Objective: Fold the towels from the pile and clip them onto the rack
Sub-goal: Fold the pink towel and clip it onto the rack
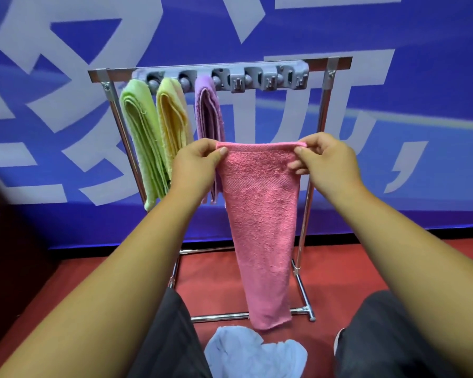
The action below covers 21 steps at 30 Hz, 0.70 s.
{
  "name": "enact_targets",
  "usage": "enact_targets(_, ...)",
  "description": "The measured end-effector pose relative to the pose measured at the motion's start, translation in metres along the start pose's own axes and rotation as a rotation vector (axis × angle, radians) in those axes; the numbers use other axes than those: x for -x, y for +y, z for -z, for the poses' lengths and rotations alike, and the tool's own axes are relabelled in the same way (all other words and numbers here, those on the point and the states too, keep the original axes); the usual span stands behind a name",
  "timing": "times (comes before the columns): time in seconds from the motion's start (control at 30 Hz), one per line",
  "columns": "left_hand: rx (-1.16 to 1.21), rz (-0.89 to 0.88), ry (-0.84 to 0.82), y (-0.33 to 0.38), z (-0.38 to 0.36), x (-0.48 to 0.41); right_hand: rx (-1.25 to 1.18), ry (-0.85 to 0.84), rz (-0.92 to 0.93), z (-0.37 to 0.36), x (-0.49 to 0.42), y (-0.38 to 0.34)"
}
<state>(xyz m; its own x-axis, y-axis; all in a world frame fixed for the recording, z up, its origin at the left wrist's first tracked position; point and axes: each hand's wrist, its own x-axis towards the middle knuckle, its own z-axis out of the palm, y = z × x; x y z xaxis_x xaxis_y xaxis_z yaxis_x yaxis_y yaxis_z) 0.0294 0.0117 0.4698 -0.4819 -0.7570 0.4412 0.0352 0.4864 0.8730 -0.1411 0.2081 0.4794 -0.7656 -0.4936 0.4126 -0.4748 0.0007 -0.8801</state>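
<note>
Head view — two hands [260,162] pinch one pink towel [262,227].

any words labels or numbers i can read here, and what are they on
Blue banner: large white characters, cropped by the frame and partly hidden behind the rack; none can be read whole.
",": a comma-like white mark on the banner, at the right.
Pink towel and clip strip: no print or label shows.
</note>
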Motion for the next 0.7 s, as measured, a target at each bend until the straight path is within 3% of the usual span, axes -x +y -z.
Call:
enact_targets(0.13,0.073,0.017,-0.035,0.005,-0.002,0.008,0.135,0.081,0.011,0.007,-0.002,0.003)
enact_targets(0.3,0.175,0.101,-0.059,0.01,-0.007,0.019,0.146,0.05,0.015,0.011,-0.002,0.006)
enact_targets(0.7,0.229,0.1,0.004,-0.001,-0.012,0.019,-0.075,0.059,-0.014,-0.002,0.018,0.019)
